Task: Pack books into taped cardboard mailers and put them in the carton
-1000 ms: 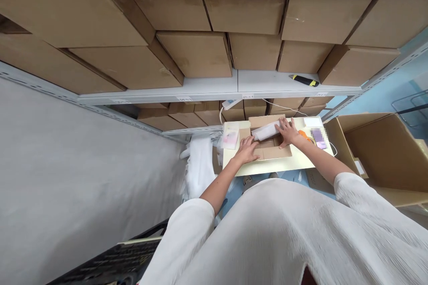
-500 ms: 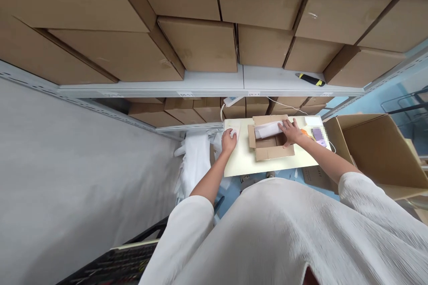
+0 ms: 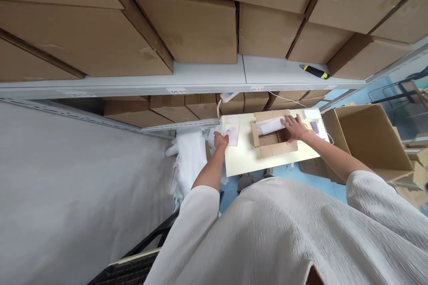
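Observation:
A small open cardboard box (image 3: 279, 148) sits on a pale yellow table (image 3: 245, 158). A white wrapped packet (image 3: 270, 125) lies across the box's far side. My right hand (image 3: 296, 128) rests on the packet's right end and the box rim, fingers spread flat. My left hand (image 3: 220, 139) is at the table's left edge, closed on white wrapping next to a clear pack with something pink in it (image 3: 232, 132).
Grey shelving (image 3: 207, 78) stacked with brown cartons runs behind the table; a black-and-yellow cutter (image 3: 314, 71) lies on it. A large open carton (image 3: 366, 142) stands at the right. White bags (image 3: 189, 162) hang left of the table. A black crate (image 3: 133, 265) is at my lower left.
My left hand left the box's near flap and moved left to the pack at the table's edge. My right hand stayed on the white packet. The view tilted slightly.

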`<action>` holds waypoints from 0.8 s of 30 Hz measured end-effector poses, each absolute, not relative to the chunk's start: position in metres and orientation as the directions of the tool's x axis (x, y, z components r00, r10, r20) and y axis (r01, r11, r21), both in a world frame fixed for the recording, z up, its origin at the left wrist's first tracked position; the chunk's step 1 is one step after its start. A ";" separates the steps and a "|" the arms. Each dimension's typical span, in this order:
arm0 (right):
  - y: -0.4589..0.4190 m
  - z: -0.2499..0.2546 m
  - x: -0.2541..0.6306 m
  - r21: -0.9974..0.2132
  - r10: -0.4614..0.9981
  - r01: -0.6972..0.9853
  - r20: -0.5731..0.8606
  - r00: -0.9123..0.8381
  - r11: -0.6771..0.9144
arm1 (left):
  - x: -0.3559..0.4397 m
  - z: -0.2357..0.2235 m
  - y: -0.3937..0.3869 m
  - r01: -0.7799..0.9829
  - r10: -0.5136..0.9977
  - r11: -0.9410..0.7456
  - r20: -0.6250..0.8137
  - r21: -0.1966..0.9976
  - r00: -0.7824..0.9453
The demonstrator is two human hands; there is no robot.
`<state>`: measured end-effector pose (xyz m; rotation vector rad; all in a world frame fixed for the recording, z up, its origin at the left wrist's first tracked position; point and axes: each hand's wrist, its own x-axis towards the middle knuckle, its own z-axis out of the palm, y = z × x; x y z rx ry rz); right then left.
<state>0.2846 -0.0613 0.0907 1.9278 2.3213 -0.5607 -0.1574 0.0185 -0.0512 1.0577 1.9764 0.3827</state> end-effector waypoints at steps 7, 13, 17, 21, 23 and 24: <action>-0.065 0.089 0.285 -0.081 0.921 0.978 -0.330 -0.208 0.192 | -0.165 -0.060 0.023 0.577 0.793 0.585 -0.550 0.570 -0.260; -0.066 0.091 0.284 0.076 0.885 0.960 -0.411 -0.217 0.271 | -0.160 -0.049 0.028 0.634 0.797 0.557 -0.560 0.537 -0.226; -0.065 0.091 0.285 0.115 0.881 0.945 -0.410 -0.235 0.306 | -0.156 -0.026 0.022 0.613 0.854 0.485 -0.488 0.624 -0.178; -0.062 0.087 0.287 0.044 0.888 0.954 -0.381 -0.258 0.296 | -0.150 0.008 0.010 0.507 0.912 0.404 -0.374 0.762 -0.166; -0.061 0.084 0.289 0.003 0.891 0.958 -0.367 -0.266 0.288 | -0.146 0.029 0.003 0.433 0.946 0.324 -0.281 0.841 -0.163; -0.060 0.083 0.289 -0.018 0.893 0.958 -0.358 -0.272 0.285 | -0.145 0.041 0.000 0.399 0.959 0.277 -0.227 0.874 -0.168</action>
